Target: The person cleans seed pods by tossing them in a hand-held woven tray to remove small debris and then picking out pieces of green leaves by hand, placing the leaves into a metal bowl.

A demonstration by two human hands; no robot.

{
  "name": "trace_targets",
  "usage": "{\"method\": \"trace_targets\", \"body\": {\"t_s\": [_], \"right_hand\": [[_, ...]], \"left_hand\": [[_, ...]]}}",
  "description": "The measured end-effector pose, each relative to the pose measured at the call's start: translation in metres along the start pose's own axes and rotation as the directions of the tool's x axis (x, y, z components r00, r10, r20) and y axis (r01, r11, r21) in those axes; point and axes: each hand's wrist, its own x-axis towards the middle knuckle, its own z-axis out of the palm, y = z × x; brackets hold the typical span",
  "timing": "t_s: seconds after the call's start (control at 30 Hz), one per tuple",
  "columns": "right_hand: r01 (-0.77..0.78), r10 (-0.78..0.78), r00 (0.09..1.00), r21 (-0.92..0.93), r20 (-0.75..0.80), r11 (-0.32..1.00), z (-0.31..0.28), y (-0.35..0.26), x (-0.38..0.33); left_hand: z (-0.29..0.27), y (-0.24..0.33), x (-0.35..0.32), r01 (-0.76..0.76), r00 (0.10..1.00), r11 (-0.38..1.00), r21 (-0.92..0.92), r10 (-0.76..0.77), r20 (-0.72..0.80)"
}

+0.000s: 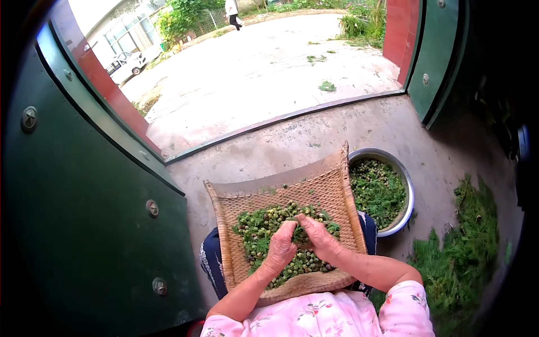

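Observation:
A woven wicker scoop basket [331, 188] rests across my lap. Inside it lies a heap of small round green-brown cones [306, 261] mixed with feathery green sprigs [252, 222]. Over the middle of the heap my left hand [282, 245] and my right hand [319, 238] meet, thumbs up and fingertips nearly touching. Both are closed in a pinch, and a bit of green sprig [301, 235] shows between them. The fingers hide most of what they grip.
To the basket's right stands a metal basin [410, 194] of cones and greenery. Cut green branches [457, 253] are piled on the floor at right. A green studded door [101, 196] is close on the left. Beyond the doorway sill [281, 119], a person [232, 12] walks outside near a white car [124, 64].

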Motion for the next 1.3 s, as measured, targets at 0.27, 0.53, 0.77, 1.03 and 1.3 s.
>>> {"method": "trace_targets", "body": {"t_s": [0.27,0.53,0.77,1.03,1.3], "right_hand": [[-0.158,0.186,0.981,0.321,-0.058,0.934,0.035,0.017,0.015],[-0.031,0.056,0.997,0.426,-0.046,0.904,0.021,0.04,0.024],[-0.018,0.064,0.988,0.31,-0.139,0.951,0.025,0.036,0.016],[-0.005,0.046,0.993,0.347,-0.108,0.938,0.022,0.035,0.02],[-0.093,0.099,0.995,0.315,-0.003,0.945,0.019,0.031,0.016]], "left_hand": [[-0.005,-0.01,-0.004,0.104,0.995,0.969,0.226,-0.099,-0.033],[0.019,-0.01,-0.014,0.113,0.99,0.978,0.174,-0.097,-0.102],[0.026,-0.009,-0.018,0.023,0.987,1.0,0.008,-0.022,-0.162],[0.028,-0.017,-0.02,0.02,0.999,0.924,0.381,-0.028,0.015],[-0.003,-0.019,-0.007,0.087,0.959,0.944,0.318,-0.165,0.228]]}}
